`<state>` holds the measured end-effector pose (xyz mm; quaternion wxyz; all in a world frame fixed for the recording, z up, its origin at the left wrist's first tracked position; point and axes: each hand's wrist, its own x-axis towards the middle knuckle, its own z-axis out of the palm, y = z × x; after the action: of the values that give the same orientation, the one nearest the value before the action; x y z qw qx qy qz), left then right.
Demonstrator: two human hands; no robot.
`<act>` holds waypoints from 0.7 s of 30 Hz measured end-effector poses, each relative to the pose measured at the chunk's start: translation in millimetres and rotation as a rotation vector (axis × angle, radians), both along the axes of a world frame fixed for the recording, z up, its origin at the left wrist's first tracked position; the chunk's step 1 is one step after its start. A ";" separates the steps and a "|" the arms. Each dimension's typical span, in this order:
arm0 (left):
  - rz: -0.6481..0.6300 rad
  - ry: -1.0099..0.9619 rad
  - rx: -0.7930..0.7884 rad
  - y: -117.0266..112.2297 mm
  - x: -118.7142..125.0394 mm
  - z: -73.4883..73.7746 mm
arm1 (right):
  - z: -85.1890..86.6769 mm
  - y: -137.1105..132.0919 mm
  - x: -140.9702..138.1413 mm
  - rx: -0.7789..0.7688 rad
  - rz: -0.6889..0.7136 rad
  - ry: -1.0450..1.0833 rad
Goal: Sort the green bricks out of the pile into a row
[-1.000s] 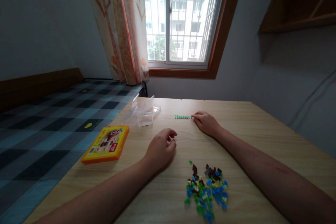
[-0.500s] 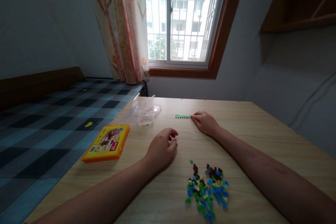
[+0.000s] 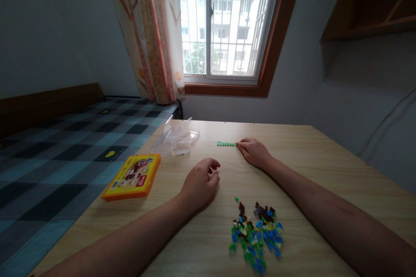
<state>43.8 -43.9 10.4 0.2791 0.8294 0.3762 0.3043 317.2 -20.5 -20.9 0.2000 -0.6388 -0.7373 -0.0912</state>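
My right hand (image 3: 254, 152) lies far out on the wooden table (image 3: 325, 173), its fingertips pinched at the right end of a short row of green bricks (image 3: 225, 143). Whether a brick sits between the fingertips is hidden. My left hand (image 3: 199, 183) rests on the table nearer me, fingers loosely curled, with nothing visible in it. A heap of small blue, green, brown and yellow bricks (image 3: 255, 236) lies in front of me, between my forearms.
An orange and yellow box (image 3: 132, 176) lies near the table's left edge. Clear plastic packaging (image 3: 176, 137) sits at the far left. A bed with a checked cover (image 3: 58, 151) stands left of the table. A window and curtain are beyond.
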 end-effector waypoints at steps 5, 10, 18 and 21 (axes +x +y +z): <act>0.002 0.016 -0.016 -0.5 0.1 1.0 | 3.9 -3.2 -6.0 -0.018 -0.030 -0.037; 0.003 0.024 -0.014 -1.7 -0.1 1.4 | 5.6 -5.0 -8.7 -0.019 -0.041 -0.014; -0.008 0.032 -0.027 -1.6 -0.1 3.0 | 4.7 -5.3 -9.4 -0.034 -0.073 -0.007; -0.007 0.028 -0.019 -1.7 0.2 3.3 | 5.9 -5.6 -10.8 -0.033 -0.075 -0.021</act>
<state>44.1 -45.7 13.7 0.2829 0.8320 0.3802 0.2883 306.4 -26.2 -15.0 0.1782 -0.6683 -0.7162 -0.0929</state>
